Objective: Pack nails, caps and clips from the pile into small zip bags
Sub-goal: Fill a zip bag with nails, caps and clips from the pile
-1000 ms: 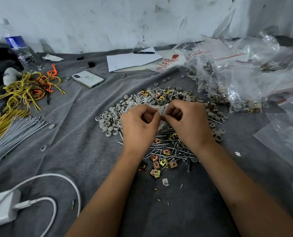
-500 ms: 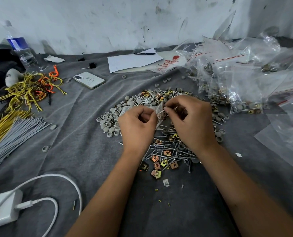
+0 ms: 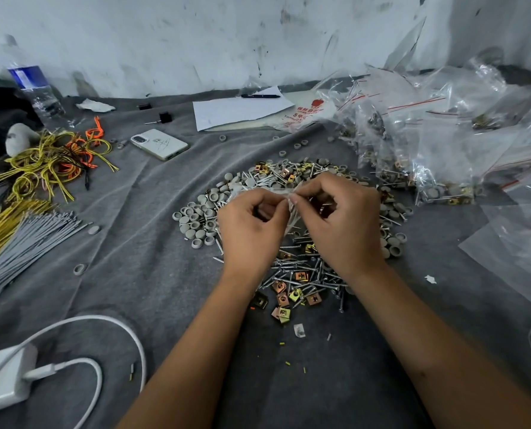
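A pile of silver nails (image 3: 301, 270), grey round caps (image 3: 196, 221) and gold and copper square clips (image 3: 284, 297) lies on the grey cloth (image 3: 140, 274) at the centre. Above the pile, my left hand (image 3: 251, 227) and my right hand (image 3: 341, 224) both pinch the top edge of a small clear zip bag (image 3: 290, 209) held between them. The bag hangs down between the hands and is mostly hidden by them. Its contents cannot be made out.
Filled zip bags (image 3: 428, 156) are heaped at the right, with flat clear bags (image 3: 518, 249) nearer. A phone (image 3: 158, 144), paper with a pen (image 3: 242, 108), a water bottle (image 3: 35, 91), yellow and orange wires (image 3: 50, 162), grey ties (image 3: 25, 243) and a white charger (image 3: 4, 376) lie at the left and back.
Both hands have risen slightly over the pile with the small bag, and their pinching fingertips have come closer together at the bag's top edge.
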Motion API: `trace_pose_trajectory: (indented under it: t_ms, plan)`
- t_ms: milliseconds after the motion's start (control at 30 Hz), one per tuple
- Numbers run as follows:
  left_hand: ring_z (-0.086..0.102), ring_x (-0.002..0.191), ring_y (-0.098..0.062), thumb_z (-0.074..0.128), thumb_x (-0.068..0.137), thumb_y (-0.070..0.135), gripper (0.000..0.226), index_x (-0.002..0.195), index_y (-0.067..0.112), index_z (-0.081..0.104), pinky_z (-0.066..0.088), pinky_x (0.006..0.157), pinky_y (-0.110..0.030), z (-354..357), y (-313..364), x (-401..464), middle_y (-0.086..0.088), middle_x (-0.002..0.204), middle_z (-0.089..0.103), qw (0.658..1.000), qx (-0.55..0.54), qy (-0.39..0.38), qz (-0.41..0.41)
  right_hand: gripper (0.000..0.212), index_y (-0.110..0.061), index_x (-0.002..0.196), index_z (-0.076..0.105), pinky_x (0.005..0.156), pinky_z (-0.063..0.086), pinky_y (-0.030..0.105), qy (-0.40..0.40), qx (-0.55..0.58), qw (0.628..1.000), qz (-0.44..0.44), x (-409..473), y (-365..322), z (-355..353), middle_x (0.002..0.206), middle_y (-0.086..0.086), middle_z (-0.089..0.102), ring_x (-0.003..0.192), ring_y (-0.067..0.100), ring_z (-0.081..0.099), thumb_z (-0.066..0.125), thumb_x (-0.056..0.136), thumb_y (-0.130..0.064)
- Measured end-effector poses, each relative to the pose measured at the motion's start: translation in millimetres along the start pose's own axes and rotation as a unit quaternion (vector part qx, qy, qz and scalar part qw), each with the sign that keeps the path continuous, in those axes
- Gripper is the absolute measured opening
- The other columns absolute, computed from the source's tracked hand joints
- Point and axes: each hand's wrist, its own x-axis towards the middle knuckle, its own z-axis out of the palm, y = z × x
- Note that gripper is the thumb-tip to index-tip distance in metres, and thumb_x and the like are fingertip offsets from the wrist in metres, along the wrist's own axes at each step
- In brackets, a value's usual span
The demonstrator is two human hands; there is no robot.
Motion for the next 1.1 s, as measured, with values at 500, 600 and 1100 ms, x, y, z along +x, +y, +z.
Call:
trace_pose_trajectory:
  t_ms: [500, 600, 1100]
  plan:
    - [0.065, 0.064, -0.013, 0.073, 0.087, 0.003, 0.014, 0.079, 0.014, 0.077, 0.055, 0.06, -0.032, -6, -4, 7, -0.001, 0.071, 0.074, 0.989, -0.056, 0.112, -0.074, 0.026, -0.011, 0.114, 0.076, 0.099, 0.05, 0.037, -0.245, -0.06, 0.967, -0.036, -3, 8, 6, 0.123, 0.005, 0.063, 0.119, 0.02, 0.055, 0.062, 0.094, -0.003]
    - [0.063, 0.061, -0.01, 0.073, 0.087, 0.003, 0.015, 0.079, 0.014, 0.077, 0.051, 0.059, -0.027, -6, -4, 8, 0.0, 0.069, 0.073, 0.989, -0.04, 0.118, -0.077, 0.018, -0.014, 0.107, 0.076, 0.09, 0.048, 0.024, -0.156, -0.043, 0.987, -0.01, 3, 9, -1, 0.107, -0.002, 0.065, 0.103, 0.011, 0.058, 0.07, 0.091, -0.009]
    - [0.062, 0.06, 0.001, 0.075, 0.086, 0.006, 0.014, 0.078, 0.017, 0.078, 0.05, 0.061, -0.018, -6, -3, 6, 0.009, 0.067, 0.07, 0.991, -0.001, 0.115, -0.075, 0.027, -0.018, 0.115, 0.071, 0.109, 0.036, 0.043, -0.417, -0.163, 0.894, 0.011, 5, 14, -6, 0.122, -0.002, 0.049, 0.121, 0.019, 0.032, 0.069, 0.095, -0.036]
